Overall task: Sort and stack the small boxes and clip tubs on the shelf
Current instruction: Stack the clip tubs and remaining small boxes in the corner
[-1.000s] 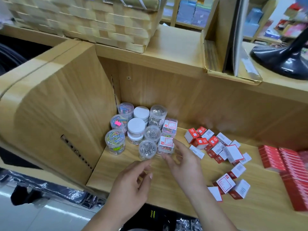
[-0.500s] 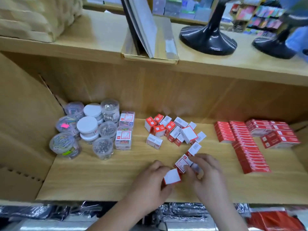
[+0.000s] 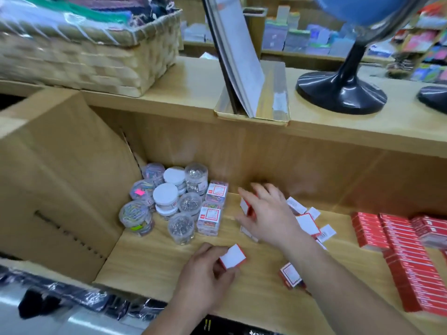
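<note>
Right hand, now reaching far, pinches one small box; left hand grips a second box; clip tubs grouped left, loose boxes mostly unsorted.

Light wood-grain shelving unit: lower shelf board, back panel, left side panel with a row of peg holes. Upper board carrying a woven basket at left, a clear holder with a leaning flat sheet at centre, a black pedestal base under a blue globe at right. Further shelves of blurred coloured stock behind. Dark plastic-wrapped goods below the front edge. Lighting bright and even.
</note>
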`<state>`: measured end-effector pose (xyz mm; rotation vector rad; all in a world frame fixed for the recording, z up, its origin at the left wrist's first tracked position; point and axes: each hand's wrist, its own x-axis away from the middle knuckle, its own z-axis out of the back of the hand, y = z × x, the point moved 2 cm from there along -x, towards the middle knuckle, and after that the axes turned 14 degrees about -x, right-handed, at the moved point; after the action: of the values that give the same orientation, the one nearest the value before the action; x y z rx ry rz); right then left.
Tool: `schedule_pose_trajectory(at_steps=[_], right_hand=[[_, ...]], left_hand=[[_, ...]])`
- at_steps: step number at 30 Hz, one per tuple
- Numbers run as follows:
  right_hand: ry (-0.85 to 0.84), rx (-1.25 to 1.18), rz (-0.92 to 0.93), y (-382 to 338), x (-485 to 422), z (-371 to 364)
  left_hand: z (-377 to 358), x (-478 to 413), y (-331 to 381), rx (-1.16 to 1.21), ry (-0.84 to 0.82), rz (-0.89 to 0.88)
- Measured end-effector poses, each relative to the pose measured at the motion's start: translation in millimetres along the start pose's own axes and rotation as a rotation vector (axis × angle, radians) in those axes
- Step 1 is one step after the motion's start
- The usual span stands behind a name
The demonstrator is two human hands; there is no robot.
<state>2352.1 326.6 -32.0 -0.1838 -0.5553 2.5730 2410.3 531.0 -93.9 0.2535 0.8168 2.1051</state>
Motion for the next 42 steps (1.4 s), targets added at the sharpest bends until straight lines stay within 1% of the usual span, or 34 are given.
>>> schedule_pose_trajectory(at_steps=[1,2,5,6,9,14,16,19,21,23,25,28,31,33,38,42], right_hand=[[-0.033,0.029,-0.007,3,0,-7],[-0.023,0.039,0.000,7,2,-11],[0.100,0.022,0.029,14,16,-13],[0.114,0.021,0.028,17,19,-13],[0.104,0.018,0.013,27,29,-6],[0.061,-0.037,0.033,46,43,7],[0.059,-0.080,0.046,46,48,11],[0.135,-0.237,0.077,32,62,12],[0.180,-0.378,0.043,18,76,7],[0.186,-0.474,0.030,4,87,0],[0.123,-0.471,0.018,-5,95,-12],[-0.019,-0.537,-0.032,-10,100,-28],[-0.062,-0.605,-0.092,-7,105,-39],[-0.051,-0.636,-0.131,-5,106,-41],[0.094,-0.558,-0.045,-8,114,-45],[0.095,-0.666,-0.185,-9,117,-48]], left_hand=[[0,0,-2,0.030,0.006,0.005],[-1,0,-3,0.055,0.012,0.009],[-2,1,-4,0.101,0.036,0.015],[-3,1,-5,0.097,0.039,0.019],[-4,-2,-5,0.069,0.035,0.028],[-3,-5,-1,0.148,0.036,-0.020],[-2,-3,-2,0.154,0.042,-0.037],[-5,-2,-5,0.158,0.029,-0.043],[-9,-1,-6,0.180,0.015,-0.037],[-12,3,-4,0.185,-0.004,-0.047],[-14,7,-4,0.163,-0.003,-0.052],[-13,7,-9,0.260,-0.037,-0.010],[-9,7,-15,0.349,-0.076,-0.005],[-4,8,-15,0.378,-0.071,-0.023],[0,7,-17,0.421,-0.066,-0.013],[-2,5,-17,0.340,-0.042,0.018]])
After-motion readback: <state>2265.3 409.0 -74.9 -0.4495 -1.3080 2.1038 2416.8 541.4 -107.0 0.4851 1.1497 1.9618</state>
